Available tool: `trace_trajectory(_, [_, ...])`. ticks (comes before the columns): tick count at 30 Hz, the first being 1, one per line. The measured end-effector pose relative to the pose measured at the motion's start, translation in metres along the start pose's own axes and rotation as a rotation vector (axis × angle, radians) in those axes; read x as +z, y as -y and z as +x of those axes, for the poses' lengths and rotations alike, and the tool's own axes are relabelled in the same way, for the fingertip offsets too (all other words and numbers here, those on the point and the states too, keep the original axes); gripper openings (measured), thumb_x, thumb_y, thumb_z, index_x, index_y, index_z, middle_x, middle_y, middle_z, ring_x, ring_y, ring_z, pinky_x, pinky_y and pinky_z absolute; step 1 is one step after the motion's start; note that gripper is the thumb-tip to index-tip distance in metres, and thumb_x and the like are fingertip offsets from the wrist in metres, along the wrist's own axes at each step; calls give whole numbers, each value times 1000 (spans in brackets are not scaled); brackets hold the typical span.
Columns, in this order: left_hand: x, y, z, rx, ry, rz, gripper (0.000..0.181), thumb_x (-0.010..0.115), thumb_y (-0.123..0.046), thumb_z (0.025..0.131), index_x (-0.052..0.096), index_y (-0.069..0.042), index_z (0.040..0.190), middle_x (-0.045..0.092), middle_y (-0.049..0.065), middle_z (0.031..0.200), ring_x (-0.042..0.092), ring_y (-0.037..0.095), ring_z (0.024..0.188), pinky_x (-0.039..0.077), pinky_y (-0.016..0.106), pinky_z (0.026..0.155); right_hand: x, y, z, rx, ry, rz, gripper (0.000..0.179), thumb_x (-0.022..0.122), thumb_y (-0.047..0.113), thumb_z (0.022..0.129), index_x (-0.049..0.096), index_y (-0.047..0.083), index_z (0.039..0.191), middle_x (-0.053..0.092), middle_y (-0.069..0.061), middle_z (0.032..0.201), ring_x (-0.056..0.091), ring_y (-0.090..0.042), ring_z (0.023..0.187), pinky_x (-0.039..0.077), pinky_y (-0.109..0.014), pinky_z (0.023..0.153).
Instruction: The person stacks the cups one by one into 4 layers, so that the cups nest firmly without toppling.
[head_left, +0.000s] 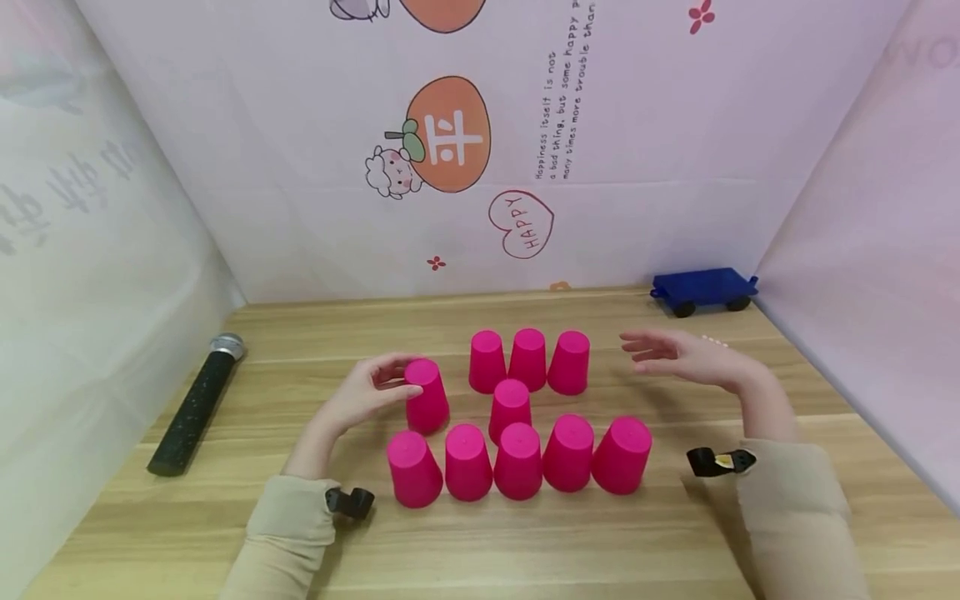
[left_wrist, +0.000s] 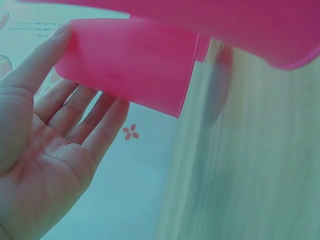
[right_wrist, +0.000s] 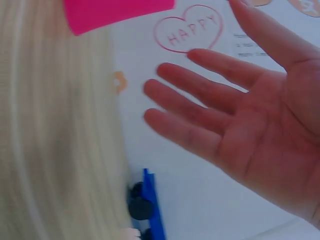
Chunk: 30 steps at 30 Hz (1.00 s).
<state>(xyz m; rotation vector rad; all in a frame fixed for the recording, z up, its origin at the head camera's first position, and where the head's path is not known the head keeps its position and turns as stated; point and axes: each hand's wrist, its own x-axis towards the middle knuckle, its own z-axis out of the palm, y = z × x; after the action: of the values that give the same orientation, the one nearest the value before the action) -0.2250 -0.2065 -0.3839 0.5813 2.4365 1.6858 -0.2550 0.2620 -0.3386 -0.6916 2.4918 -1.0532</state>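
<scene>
My left hand (head_left: 370,390) pinches an upside-down pink cup (head_left: 427,400) between thumb and fingers, on the left of the group. In the left wrist view the thumb lies on one side of this cup (left_wrist: 125,65) and the fingertips on the other. My right hand (head_left: 686,357) hovers over the right side of the table, palm inward, fingers extended and holding nothing. Closest to it is the right-hand pink cup (head_left: 569,363) of a back row of three. One pink cup (head_left: 511,410) stands in the middle, behind a front row of several upside-down cups (head_left: 519,461).
A black microphone (head_left: 197,408) with a silver head lies at the left of the wooden table (head_left: 480,550). At the back right is a blue toy wagon (head_left: 703,289) with black wheels. Printed white cloth (head_left: 315,167) walls in the back and both sides.
</scene>
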Motion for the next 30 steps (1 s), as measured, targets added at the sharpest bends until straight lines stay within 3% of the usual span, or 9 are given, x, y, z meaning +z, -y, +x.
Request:
trace_trajectory(3, [-1,1,0,-3,-3,16,49,72,-16,83,54,-3,127,61,18,122,60,27,112,55,27,86,-2,7,-11,0,23,-27,60,58,25,93,33,5,144,43,-21,143,46,-41,127,46,-20,94])
trace_trajectory(7, [-2,3,0,-5,-27,37,49,72,-17,83,54,-3,127,61,17,120,60,28,111,55,26,86,2,15,-22,-32,1,-26,58,59,25,93,36,6,143,47,-19,140,50,-34,125,47,-15,90])
trace_trajectory(10, [-2,3,1,-9,-49,32,49,72,-16,83,55,-3,126,61,18,120,60,30,112,56,26,84,9,17,-28,-88,-11,-31,54,60,23,92,41,3,139,51,-20,136,56,-13,119,49,-16,90])
trace_trajectory(13, [-4,2,4,-26,-57,19,50,73,-15,82,54,-2,126,61,20,120,59,33,112,57,28,81,16,16,-38,-137,18,-21,51,59,18,93,42,-2,136,51,-25,133,52,8,113,49,-16,91])
trace_trajectory(16, [-6,0,10,-46,-53,19,52,73,-16,81,53,-2,127,61,21,121,58,33,113,57,30,81,21,13,-49,-168,43,-20,50,59,15,92,42,-3,135,51,-26,132,48,15,111,48,-15,91])
trace_trajectory(23, [-8,-1,24,-63,-100,76,55,75,-27,80,54,-8,127,61,15,123,58,31,115,56,35,85,35,3,-61,-276,84,7,58,65,8,87,39,-2,138,46,27,131,45,12,117,45,-15,95])
trace_trajectory(26, [-2,0,29,-56,-143,84,55,76,-27,79,55,-8,126,61,15,123,59,31,114,56,36,87,42,3,-64,-268,93,23,62,67,10,86,37,0,139,48,16,135,44,12,118,45,-17,96])
trace_trajectory(30, [9,3,36,-52,-177,90,54,76,-26,79,56,-7,125,61,15,122,60,31,113,55,36,88,48,7,-68,-253,84,14,63,68,13,86,36,0,139,48,-17,137,43,13,118,46,-19,96])
